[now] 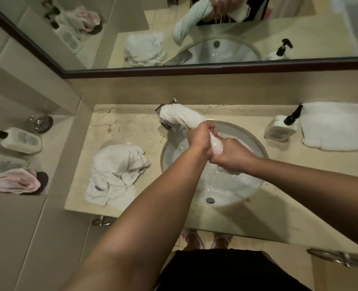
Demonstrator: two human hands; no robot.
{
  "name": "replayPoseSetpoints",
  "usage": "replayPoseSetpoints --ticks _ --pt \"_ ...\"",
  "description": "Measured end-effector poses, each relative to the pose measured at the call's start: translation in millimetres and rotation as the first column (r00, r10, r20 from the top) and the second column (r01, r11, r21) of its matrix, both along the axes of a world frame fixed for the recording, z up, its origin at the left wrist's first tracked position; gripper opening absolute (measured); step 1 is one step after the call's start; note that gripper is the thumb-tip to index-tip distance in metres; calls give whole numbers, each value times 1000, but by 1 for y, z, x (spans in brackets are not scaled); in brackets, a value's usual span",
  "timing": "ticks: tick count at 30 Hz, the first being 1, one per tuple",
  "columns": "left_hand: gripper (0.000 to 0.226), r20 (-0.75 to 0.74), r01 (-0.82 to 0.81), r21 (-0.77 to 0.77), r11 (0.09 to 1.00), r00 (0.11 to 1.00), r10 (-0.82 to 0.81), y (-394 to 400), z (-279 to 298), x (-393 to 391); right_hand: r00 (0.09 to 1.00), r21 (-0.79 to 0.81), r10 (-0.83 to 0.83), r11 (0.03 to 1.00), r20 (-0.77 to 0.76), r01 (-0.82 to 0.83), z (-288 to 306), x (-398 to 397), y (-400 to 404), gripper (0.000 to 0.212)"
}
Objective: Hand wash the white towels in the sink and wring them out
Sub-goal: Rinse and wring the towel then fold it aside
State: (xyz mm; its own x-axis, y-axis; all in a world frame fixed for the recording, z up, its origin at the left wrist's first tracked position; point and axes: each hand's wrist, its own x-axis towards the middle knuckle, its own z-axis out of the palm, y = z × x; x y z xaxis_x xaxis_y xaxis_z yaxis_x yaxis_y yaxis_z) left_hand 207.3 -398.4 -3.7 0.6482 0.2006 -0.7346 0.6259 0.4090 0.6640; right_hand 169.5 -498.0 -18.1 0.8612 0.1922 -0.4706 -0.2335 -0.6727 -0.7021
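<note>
Both hands wring a white towel (pixel 181 117) over the sink (pixel 255 143): left hand (pixel 199 136) and right hand (pixel 229 153) clenched tight around it. Crumpled towel (pixel 115 171) on the counter (pixel 132 127).

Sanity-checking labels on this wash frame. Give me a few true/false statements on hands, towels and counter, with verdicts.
1. Both hands grip one twisted towel over the sink. True: left hand and right hand hold it.
2. A crumpled towel lies on the counter left of the sink. True.
3. The folded towel lies inside the sink. False: it lies on the counter at the right.
4. The pump bottle stands left of the sink. False: right, beside the folded towel.
</note>
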Motion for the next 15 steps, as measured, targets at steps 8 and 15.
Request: replayPoseSetpoints --ticks 8,15 --pt "5 -114 -70 150 986 990 88 8 -21 -4 979 -313 155 944 136 -106 -15 -8 16 36" --pt "19 -50 -138 -46 989 990 136 12 -5 -3 938 -423 158 906 310 -13 -8 3 23 49"
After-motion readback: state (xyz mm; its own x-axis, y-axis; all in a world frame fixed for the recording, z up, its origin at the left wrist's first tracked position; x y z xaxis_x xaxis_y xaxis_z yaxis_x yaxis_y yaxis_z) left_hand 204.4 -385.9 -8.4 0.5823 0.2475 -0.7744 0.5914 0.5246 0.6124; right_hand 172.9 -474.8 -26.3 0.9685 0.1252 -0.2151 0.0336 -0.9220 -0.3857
